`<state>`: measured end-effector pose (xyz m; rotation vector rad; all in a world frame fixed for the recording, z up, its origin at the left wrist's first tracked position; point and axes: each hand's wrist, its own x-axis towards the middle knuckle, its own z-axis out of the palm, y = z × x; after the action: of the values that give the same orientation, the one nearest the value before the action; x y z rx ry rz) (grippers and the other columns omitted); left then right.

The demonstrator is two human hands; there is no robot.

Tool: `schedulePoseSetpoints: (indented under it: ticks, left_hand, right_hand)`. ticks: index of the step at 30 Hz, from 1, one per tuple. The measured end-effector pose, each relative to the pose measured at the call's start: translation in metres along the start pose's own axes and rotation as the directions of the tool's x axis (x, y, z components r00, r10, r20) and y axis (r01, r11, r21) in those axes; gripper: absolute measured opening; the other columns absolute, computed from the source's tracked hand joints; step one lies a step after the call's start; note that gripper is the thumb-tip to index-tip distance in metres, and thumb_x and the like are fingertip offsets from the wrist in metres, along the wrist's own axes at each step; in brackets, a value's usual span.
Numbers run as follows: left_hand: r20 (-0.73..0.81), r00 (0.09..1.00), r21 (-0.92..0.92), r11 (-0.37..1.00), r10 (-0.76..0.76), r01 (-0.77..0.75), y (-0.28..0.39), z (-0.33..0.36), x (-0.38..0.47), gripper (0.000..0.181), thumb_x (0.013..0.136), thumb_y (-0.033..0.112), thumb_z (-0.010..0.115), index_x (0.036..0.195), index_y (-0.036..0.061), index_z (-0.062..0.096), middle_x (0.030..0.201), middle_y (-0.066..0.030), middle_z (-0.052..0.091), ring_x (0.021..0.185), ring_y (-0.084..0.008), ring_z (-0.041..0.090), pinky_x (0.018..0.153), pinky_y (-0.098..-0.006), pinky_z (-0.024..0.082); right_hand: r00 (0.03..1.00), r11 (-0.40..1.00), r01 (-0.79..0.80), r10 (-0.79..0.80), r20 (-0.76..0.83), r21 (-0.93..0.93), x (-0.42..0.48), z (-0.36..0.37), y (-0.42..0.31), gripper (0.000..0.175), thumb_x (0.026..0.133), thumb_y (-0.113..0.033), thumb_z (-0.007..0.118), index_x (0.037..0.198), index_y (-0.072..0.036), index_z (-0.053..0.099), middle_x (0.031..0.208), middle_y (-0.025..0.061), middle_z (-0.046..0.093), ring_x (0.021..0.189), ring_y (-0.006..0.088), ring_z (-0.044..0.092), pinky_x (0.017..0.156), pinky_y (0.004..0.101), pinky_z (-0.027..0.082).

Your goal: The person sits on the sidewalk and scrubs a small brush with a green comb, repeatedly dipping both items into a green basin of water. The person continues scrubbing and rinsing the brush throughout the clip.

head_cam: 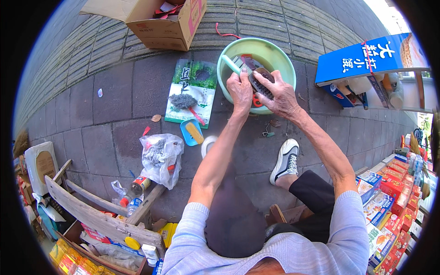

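My left hand [239, 90] grips a pale green comb [231, 64] by one end, its white-looking teeth pointing to the right. In my right hand [283, 94] is a dark-bristled scrub brush [262, 84], close against the comb. Both hands are over a light green plastic basin [290, 63] of cloudy water. Inside it lie a dark purple comb [250, 63] and a red item with dark holes [256, 101], partly hidden by my hands. Left of the basin, a steel wool scrubber with a red handle [184, 101] rests on a printed plastic bag [180, 80].
A blue soap dish [188, 132] with a yellow bar of soap [194, 133] sits near my shoe. Nearby are a clear bag of scrubbers [161, 156] and a wooden bench frame [99, 215]. An open cardboard box [161, 32], a blue carton [361, 62] and stacked boxed goods [388, 206] stand around.
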<state>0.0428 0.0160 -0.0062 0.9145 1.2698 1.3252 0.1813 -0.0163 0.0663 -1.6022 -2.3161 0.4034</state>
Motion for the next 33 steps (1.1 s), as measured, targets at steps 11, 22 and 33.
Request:
schedulePoseSetpoints:
  ticks: [11, 22, 33]
  left_hand:
    - [0.029, 1.000, -0.131, 0.991, 0.003, 0.001, -0.010, -0.001, 0.005, 0.031, 0.107, 0.021, 0.055, 0.084, 0.0011, 0.061, 0.065, -0.0010, 0.058, 0.050, -0.0065, 0.052, 0.043, -0.0279, 0.048]
    - [0.042, 0.981, -0.294, 0.936, -0.190, 0.194, -0.003, 0.002, 0.004, 0.032, 0.107, 0.017, 0.056, 0.078, 0.0044, 0.059, 0.067, 0.0046, 0.052, 0.058, -0.0037, 0.044, 0.049, -0.0273, 0.034]
    - [-0.046, 0.994, -0.131, 0.987, -0.103, 0.096, -0.005, 0.002, 0.005, 0.035, 0.105, 0.015, 0.057, 0.074, -0.0016, 0.056, 0.060, -0.0001, 0.050, 0.058, -0.0093, 0.044, 0.051, -0.0350, 0.036]
  right_hand:
    - [0.995, 0.999, -0.031, 0.030, -0.091, -0.019, 0.006, -0.002, -0.002, 0.062, 0.084, -0.035, 0.075, 0.141, -0.018, 0.059, 0.109, 0.0227, 0.055, 0.085, 0.0398, 0.067, 0.073, 0.0469, 0.056]
    - [0.977, 0.995, -0.033, 0.014, -0.212, -0.089, 0.007, 0.004, -0.005, 0.064, 0.083, -0.033, 0.077, 0.143, -0.020, 0.058, 0.108, 0.0210, 0.053, 0.083, 0.0396, 0.068, 0.070, 0.0461, 0.058]
    - [0.995, 0.996, -0.070, 0.066, -0.074, -0.050, 0.004, 0.006, -0.006, 0.063, 0.085, -0.037, 0.074, 0.143, -0.019, 0.057, 0.108, 0.0229, 0.054, 0.081, 0.0406, 0.067, 0.069, 0.0467, 0.057]
